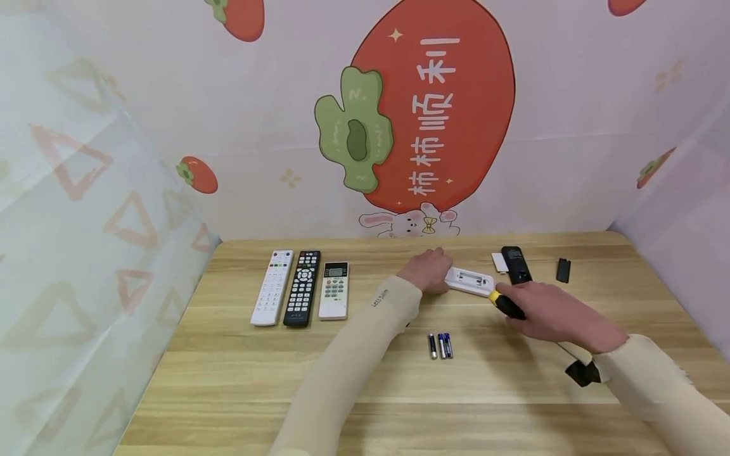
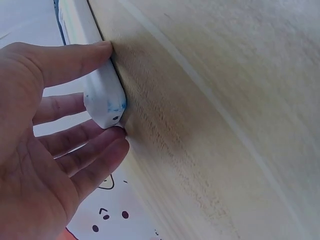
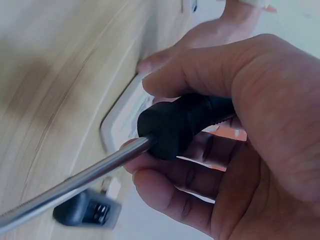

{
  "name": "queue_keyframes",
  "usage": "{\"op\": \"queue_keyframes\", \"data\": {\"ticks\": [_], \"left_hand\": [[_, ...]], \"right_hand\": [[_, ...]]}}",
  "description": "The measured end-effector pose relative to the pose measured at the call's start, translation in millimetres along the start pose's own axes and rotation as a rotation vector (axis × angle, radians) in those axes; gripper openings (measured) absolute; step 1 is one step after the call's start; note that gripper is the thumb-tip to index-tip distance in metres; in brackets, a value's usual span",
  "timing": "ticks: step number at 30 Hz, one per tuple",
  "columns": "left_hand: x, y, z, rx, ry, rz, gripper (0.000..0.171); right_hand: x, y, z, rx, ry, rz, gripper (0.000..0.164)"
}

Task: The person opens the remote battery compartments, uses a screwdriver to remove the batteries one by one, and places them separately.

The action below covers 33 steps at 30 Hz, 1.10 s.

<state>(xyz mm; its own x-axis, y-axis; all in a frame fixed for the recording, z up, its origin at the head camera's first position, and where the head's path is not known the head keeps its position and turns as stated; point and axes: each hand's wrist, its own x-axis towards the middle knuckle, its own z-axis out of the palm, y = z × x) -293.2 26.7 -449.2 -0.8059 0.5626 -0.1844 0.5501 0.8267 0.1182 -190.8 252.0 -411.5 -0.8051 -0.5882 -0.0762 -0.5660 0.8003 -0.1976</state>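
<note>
My left hand (image 1: 429,271) holds the left end of a white remote control (image 1: 470,280) on the table, thumb on one side and fingers on the other (image 2: 106,100). The remote lies back up with its battery compartment uncovered, and I see no battery in it. In my right hand (image 1: 550,313) is a screwdriver (image 1: 507,305) with a black and yellow handle. Its yellow butt end is at the remote's right end; whether they touch I cannot tell. The metal shaft (image 3: 80,182) points back toward my right wrist.
Several small batteries (image 1: 441,346) lie in front of the remote. Two white remotes (image 1: 272,288) (image 1: 334,291) and a black one (image 1: 302,288) stand in a row at left. Behind my right hand are another black remote (image 1: 516,265), a small white cover (image 1: 499,263) and a black cover (image 1: 563,270).
</note>
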Motion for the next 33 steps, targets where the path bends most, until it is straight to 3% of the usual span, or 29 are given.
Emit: {"op": "queue_keyframes", "data": {"ticks": [5,11,20,23,27,30,33], "left_hand": [[3.3,2.8,1.8,-0.008,0.003,-0.007,0.023],[8.9,8.9,5.8,-0.052,0.01,-0.037,0.025],[14.6,26.2,7.1,-0.07,0.131,-0.23,0.042],[15.6,31.0,6.3,-0.182,0.124,-0.268,0.032],[16.2,38.4,2.6,-0.44,0.049,-0.292,0.012],[17.3,42.9,0.4,-0.584,-0.015,-0.296,0.011],[17.6,45.3,-0.2,-0.655,-0.033,-0.27,0.013]], "right_hand": [[-5.3,12.0,1.3,-0.052,0.013,0.01,0.046],[-7.8,15.4,4.3,-0.043,0.003,0.017,0.038],[-8.4,11.9,5.0,-0.045,0.015,0.012,0.039],[-8.3,11.0,3.8,-0.047,0.03,0.0,0.036],[-7.0,10.7,2.6,-0.049,0.044,-0.013,0.034],[-5.7,10.7,2.0,-0.048,0.044,-0.016,0.033],[-4.8,10.7,1.3,-0.046,0.04,-0.016,0.032]]}}
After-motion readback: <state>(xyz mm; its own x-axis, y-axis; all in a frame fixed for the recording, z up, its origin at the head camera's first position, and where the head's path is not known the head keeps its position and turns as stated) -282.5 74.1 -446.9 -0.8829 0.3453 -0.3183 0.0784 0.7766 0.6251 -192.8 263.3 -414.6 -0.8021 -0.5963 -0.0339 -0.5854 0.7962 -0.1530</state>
